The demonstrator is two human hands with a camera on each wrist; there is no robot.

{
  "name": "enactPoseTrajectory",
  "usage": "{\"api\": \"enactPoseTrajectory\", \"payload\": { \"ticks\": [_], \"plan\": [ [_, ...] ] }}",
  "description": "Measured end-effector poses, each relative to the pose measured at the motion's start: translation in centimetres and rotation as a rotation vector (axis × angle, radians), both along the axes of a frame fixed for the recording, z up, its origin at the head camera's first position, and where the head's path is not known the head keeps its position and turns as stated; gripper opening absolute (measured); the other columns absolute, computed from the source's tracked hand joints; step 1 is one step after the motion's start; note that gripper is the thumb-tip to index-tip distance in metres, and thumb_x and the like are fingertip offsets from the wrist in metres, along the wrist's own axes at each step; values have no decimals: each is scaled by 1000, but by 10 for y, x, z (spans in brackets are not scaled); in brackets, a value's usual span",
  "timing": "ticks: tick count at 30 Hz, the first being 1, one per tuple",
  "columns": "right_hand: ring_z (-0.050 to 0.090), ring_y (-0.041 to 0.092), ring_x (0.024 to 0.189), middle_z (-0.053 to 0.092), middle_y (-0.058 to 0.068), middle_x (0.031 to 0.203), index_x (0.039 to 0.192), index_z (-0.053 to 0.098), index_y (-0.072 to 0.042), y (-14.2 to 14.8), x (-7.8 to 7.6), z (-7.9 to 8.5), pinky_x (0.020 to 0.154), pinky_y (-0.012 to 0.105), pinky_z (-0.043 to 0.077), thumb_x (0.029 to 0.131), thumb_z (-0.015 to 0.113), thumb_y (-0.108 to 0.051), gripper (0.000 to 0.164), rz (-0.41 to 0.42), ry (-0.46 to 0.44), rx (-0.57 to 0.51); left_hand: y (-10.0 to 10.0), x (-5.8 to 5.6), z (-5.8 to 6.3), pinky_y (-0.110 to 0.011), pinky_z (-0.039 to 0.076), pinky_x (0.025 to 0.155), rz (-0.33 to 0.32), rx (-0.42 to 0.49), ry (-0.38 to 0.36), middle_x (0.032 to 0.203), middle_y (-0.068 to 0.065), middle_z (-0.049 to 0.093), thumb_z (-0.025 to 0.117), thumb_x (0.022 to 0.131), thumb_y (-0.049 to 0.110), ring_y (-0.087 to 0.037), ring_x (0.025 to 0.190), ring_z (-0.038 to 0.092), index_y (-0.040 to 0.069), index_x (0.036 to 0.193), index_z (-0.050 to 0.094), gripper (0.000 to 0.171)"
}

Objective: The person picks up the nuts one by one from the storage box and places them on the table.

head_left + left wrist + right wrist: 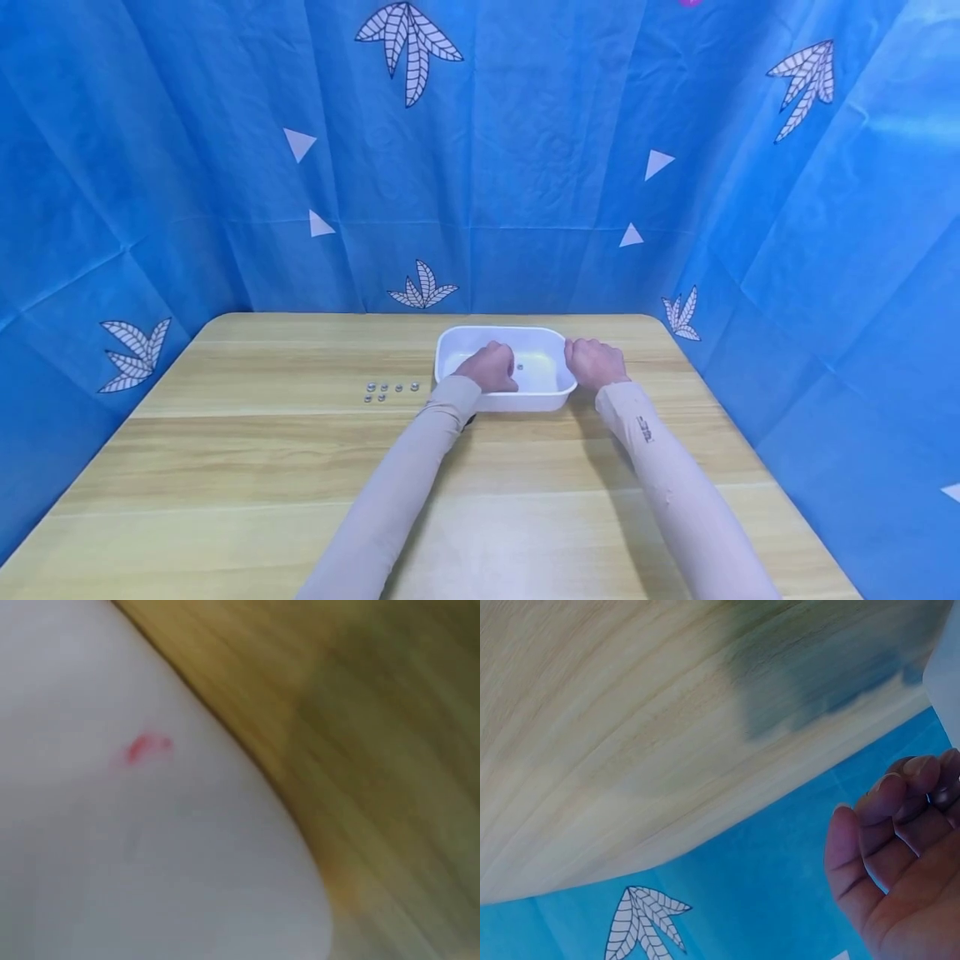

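Note:
A white plastic basin (525,402) stands toward the far side of the table. My left hand (489,367) reaches over its near left rim, fingers curled; whether anything is inside them is hidden. Just right of that hand, a small metal piece (520,367) lies on the basin floor. At the basin's right end, my right hand (594,363) grips the rim with bent fingers. Those curled fingers (881,799) show in the right wrist view, beside a white wall edge of the basin (946,690). The left wrist view holds only a blurred pale surface and wood.
Several small silvery metal pieces (398,388) lie on the wooden table (262,467) left of the basin. Blue curtain (540,167) with leaf and triangle prints hangs behind the table and along both sides.

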State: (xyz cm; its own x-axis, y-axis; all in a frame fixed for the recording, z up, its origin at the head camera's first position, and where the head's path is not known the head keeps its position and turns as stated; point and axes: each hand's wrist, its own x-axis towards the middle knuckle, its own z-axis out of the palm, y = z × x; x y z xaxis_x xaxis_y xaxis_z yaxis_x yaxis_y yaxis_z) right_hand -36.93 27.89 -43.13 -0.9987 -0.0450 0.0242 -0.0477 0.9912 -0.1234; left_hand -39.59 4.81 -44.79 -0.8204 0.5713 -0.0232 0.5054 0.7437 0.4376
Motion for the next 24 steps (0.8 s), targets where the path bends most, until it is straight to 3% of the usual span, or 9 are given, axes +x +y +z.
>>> {"api": "enactPoseTrajectory", "payload": {
  "ticks": [6,15,24],
  "plan": [
    [71,41,85,70,21,87,93,67,-1,-1,-1,3,75,57,60,111,21,-35,60,11,5,22,-9,7,14,-29,54,77,49,68,0,88,-4,69,78,84,17,-17,81,61,9,84,72,10],
    [71,45,89,73,24,93,93,68,0,-1,0,4,75,59,60,111,24,-34,58,13,15,23,-24,8,28,-26,54,78,-40,133,45,83,-3,70,77,84,14,-16,80,61,8,82,73,7],
    [69,38,82,69,19,84,88,65,-3,-3,5,6,76,56,60,111,23,-33,57,22,-19,13,-50,15,39,-23,53,74,-87,188,76,80,0,70,75,81,10,-12,77,61,9,83,72,4]
  ]
}}
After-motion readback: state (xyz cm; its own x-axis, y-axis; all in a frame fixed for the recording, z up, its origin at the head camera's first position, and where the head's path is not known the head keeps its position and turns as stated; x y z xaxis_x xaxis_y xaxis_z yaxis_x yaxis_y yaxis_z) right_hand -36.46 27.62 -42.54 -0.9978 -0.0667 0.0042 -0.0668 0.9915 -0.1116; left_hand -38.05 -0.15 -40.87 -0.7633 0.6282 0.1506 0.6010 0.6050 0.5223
